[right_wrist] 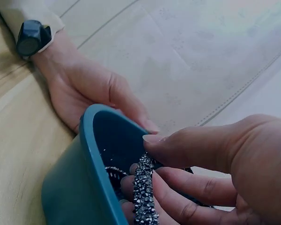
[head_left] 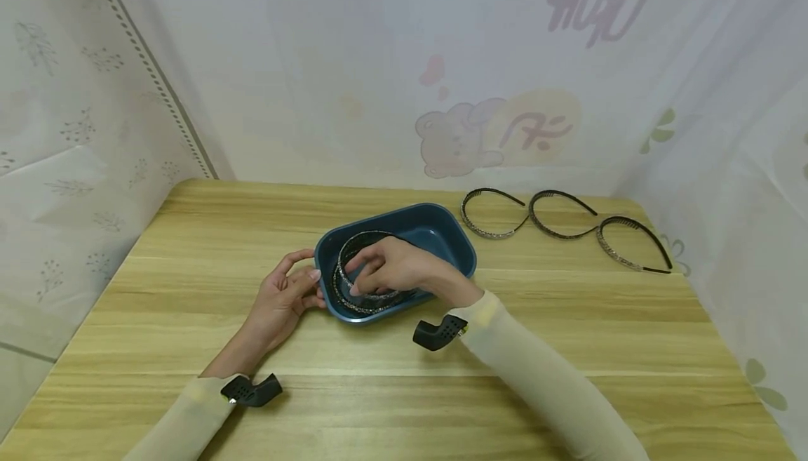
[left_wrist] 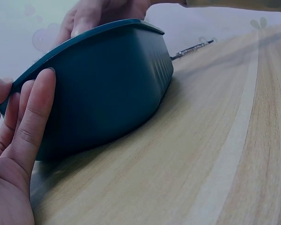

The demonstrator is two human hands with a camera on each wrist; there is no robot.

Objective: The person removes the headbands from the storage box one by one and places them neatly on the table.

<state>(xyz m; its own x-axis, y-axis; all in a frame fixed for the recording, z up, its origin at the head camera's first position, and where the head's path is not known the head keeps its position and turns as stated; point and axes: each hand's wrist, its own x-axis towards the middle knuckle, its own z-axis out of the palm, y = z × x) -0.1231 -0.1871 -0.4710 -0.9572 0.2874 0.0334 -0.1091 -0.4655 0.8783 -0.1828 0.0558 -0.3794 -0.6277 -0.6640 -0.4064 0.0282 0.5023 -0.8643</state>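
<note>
A dark blue plastic bin (head_left: 443,235) sits at a slant on the table. At its left end my left hand (head_left: 283,301) grips the rim, thumb on top and fingers against the outer wall (left_wrist: 103,89). My right hand (head_left: 399,264) reaches down inside the bin. In the right wrist view its thumb and fingers pinch a headband (right_wrist: 145,194) covered in dark, glittering stones. Under that one, another sparkly headband (head_left: 355,306) lies in the bin, partly hidden by the hand.
Three more headbands lie in a row at the back right: one near the bin (head_left: 495,234), a middle one (head_left: 562,236) and a right one (head_left: 615,256). Printed cloth (head_left: 353,96) hangs behind the wooden table (head_left: 353,412) and on both sides.
</note>
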